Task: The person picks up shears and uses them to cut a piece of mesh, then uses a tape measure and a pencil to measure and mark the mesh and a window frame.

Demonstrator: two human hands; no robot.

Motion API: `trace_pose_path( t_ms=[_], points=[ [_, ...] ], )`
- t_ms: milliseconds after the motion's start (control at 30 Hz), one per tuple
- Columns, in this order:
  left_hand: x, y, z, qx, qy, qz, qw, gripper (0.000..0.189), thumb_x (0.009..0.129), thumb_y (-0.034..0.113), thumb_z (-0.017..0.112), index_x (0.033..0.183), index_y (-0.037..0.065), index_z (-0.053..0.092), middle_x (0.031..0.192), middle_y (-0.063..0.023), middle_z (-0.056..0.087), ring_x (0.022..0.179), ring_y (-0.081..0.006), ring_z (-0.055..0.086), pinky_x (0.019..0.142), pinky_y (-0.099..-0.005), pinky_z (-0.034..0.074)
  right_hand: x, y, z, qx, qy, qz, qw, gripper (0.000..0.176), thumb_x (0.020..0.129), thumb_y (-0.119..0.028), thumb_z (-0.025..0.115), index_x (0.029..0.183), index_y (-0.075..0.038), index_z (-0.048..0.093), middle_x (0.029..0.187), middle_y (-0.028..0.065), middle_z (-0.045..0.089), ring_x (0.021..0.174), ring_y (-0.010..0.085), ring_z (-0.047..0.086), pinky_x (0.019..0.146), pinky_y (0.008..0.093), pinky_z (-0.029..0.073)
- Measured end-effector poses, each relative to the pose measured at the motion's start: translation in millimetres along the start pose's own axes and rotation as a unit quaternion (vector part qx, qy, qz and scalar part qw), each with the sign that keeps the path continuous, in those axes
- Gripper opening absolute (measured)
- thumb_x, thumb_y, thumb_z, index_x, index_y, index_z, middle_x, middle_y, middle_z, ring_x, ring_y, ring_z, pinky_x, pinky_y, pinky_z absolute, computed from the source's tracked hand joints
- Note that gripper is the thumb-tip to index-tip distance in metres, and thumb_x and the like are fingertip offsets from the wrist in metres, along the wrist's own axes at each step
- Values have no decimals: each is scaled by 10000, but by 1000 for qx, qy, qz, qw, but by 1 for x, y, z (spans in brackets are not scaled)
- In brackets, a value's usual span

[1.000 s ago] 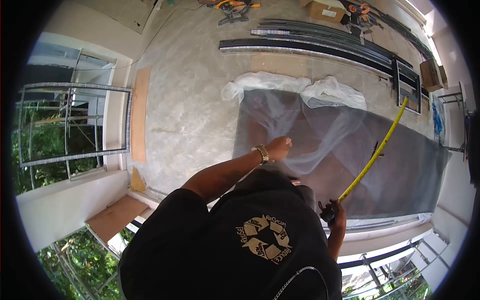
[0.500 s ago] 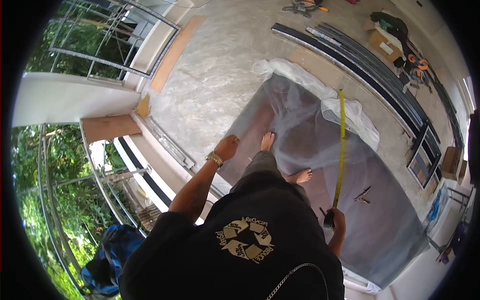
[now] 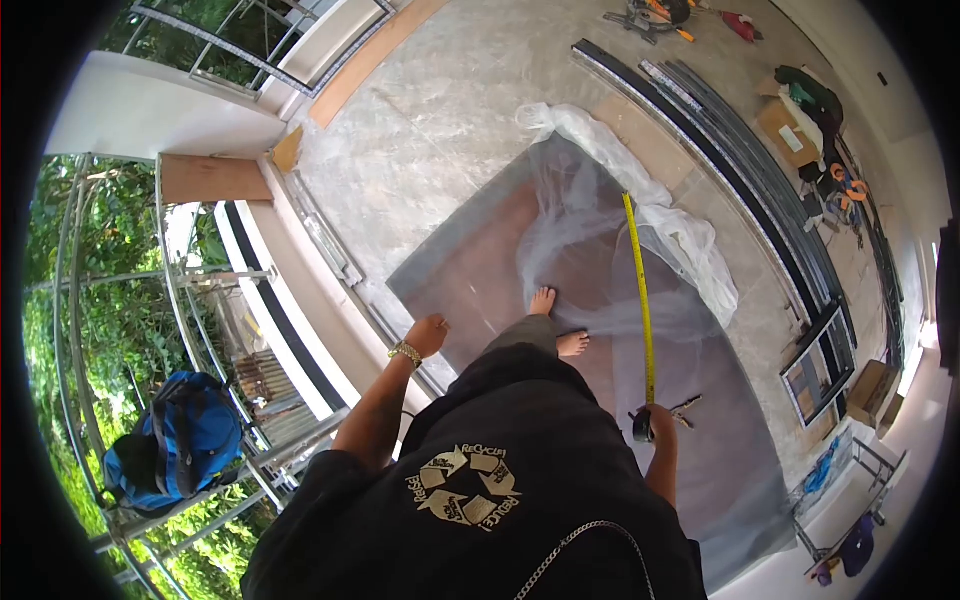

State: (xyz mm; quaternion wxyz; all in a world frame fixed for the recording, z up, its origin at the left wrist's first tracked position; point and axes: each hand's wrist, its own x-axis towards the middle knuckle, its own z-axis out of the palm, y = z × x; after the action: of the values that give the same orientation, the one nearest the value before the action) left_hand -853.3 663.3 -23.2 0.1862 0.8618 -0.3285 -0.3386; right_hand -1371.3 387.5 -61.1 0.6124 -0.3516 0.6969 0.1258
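Observation:
My right hand [image 3: 660,425] is wrapped round the case of a tape measure [image 3: 641,424]. Its yellow blade [image 3: 644,300] sticks far out, away from me, over a large dark mesh-like sheet [image 3: 480,250] spread on the floor. The blade's tip reaches near the crumpled white plastic [image 3: 690,250] along the sheet's far edge. Just beside my right hand, a small plier-like tool [image 3: 686,412] rests on the sheet. My left hand [image 3: 428,335], with a metal watch [image 3: 405,352] at the wrist, hangs over the sheet's left side, fingers curled in and nothing showing in them. My bare feet [image 3: 560,322] stand on the sheet.
Long dark metal profiles [image 3: 720,160] lie beyond the sheet, with a small frame [image 3: 818,365] at their near end. A power saw [image 3: 650,15] and a cardboard box [image 3: 788,132] are farther back. Left, a blue backpack [image 3: 175,440] sits on scaffolding outside the opening.
My view has shifted, and my feet have come closer together. The tape is still extended in my right hand, its case now nearer the plier-like tool. My left hand stays curled.

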Motion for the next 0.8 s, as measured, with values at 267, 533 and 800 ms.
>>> trace_pose_path(
  t_ms=[267,533,800],
  points=[
    [14,-141,14,402,-236,95,879,248,786,126,589,987,159,732,958,-96,705,965,-287,672,834,-420,534,22,-6,-18,65,37,22,997,273,880,-166,492,845,23,687,704,119,652,553,233,626,532,364,506],
    [104,-63,-67,132,-195,-209,949,394,810,32,597,1171,155,694,978,-82,694,705,-239,702,525,-396,584,53,-87,-5,31,57,23,998,248,881,-172,524,842,9,690,712,117,654,560,235,629,527,373,511],
    [283,-81,-152,163,-167,-39,972,375,795,-2,639,1160,70,686,1050,-49,660,785,-208,693,489,-342,596,87,-245,47,17,56,49,997,226,876,-185,539,847,-15,685,695,99,640,544,229,609,510,376,489]
  ],
)
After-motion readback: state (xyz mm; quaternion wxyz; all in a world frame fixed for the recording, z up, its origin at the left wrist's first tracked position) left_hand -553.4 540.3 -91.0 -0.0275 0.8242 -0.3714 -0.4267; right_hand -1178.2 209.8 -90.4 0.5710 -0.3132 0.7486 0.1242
